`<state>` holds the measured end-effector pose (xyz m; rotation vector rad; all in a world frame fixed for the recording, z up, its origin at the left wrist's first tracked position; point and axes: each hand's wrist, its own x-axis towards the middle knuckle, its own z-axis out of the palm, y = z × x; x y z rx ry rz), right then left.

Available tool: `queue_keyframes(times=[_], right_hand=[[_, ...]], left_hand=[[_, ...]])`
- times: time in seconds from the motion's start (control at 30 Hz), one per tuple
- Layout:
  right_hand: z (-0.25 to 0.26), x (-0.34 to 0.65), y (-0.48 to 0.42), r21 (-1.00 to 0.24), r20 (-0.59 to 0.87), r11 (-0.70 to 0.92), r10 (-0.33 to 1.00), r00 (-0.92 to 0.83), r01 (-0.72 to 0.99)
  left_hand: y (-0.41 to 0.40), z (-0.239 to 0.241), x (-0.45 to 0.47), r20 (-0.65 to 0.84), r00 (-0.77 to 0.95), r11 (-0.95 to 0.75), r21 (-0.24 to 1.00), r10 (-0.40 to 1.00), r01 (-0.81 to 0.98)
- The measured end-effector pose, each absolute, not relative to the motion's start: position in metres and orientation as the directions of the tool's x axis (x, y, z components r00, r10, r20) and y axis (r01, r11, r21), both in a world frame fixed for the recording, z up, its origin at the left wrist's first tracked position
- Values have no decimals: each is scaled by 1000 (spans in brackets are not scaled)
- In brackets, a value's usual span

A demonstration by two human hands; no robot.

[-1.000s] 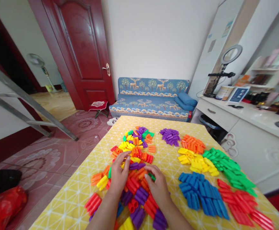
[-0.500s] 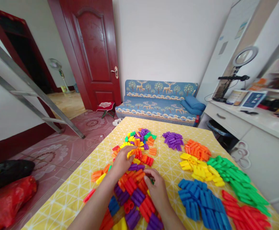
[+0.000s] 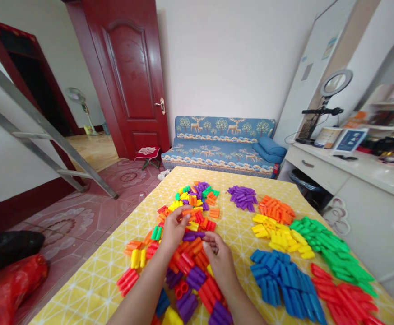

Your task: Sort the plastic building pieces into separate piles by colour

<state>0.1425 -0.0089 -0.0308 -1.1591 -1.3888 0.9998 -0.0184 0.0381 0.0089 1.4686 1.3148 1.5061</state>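
Note:
A mixed heap of coloured plastic tube blocks lies on the yellow patterned tablecloth. My left hand is over the heap's middle, fingers pinched on an orange block. My right hand rests lower on the heap with fingers curled at a purple block; what it grips is hidden. To the right lie sorted piles: purple, orange, yellow, green, blue and red.
A blue patterned sofa stands beyond the table's far edge. A white desk with a ring light runs along the right. A red door, a metal ladder and a red bag are on the left.
My left hand has lifted from the heap with an orange block pinched in its fingers. My right hand shifted slightly up the heap. The view has tilted a little.

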Motion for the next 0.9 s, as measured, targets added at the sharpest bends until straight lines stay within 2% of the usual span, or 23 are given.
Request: queue_keyframes(times=[0.1, 0.17, 0.23, 0.4, 0.5, 0.63, 0.9], right_hand=[[-29, 142, -8, -975, 190, 191, 982, -17, 109], [-27, 142, -8, -976, 199, 201, 979, -29, 84], [-25, 142, -9, -973, 222, 224, 974, -35, 48], [-19, 140, -12, -967, 253, 251, 967, -27, -43], [-18, 140, -12, -969, 232, 231, 973, 3, -85], [-21, 143, -10, -970, 233, 237, 970, 70, -49], [-20, 144, -10, -975, 176, 189, 978, 113, -117]], left_hand=[[28, 13, -14, 203, 8, -202, 978, 979, -52], [23, 12, -11, 162, 139, -152, 985, 977, -81], [21, 9, -8, 167, 209, -164, 986, 964, -33], [21, 4, -4, 283, 182, -307, 944, 942, 122], [20, 4, -4, 223, 166, -237, 969, 961, 67], [19, 5, -5, 144, 163, -146, 989, 976, 2], [20, 1, -4, 215, 281, -200, 976, 935, -80]])
